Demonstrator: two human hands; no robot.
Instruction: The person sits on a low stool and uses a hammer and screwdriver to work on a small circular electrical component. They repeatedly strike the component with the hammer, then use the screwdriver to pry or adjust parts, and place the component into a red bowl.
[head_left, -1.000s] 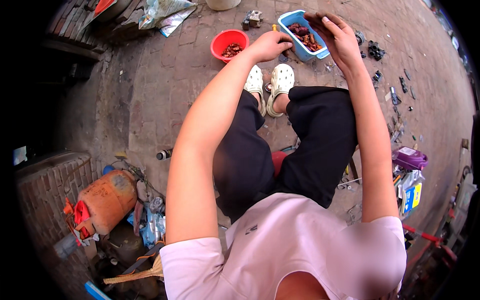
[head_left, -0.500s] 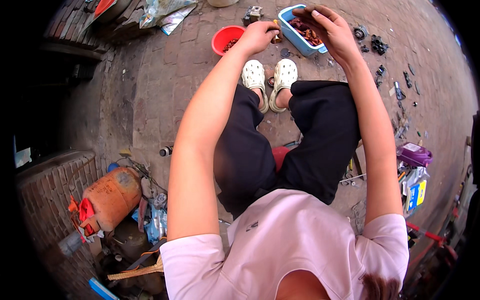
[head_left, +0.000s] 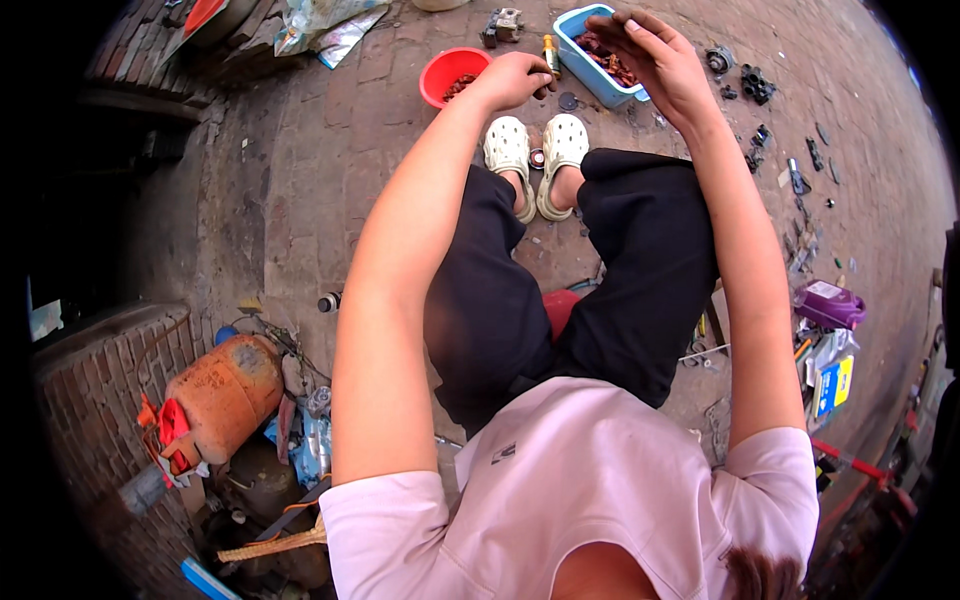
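My left hand is held out beside the red bowl, its grimy fingers curled down and together; whether anything small is between them is hidden. Past those fingertips is a slim yellow object. My right hand reaches over the right side of the light blue basin, thumb and fingers apart, with dark-stained fingertips and nothing visible in them. Reddish-brown small parts lie in the basin. A smaller lot of similar pieces lies in the bowl.
White clogs are on my feet, with a small round part between them. A dark disc and a metal block lie ahead. Black parts are scattered right, near a purple container. An orange gas cylinder is at left.
My left hand has shifted slightly down and its fingers have drawn off the yellow object, which now shows more. My right hand stays nearly in place. The view has moved a little.
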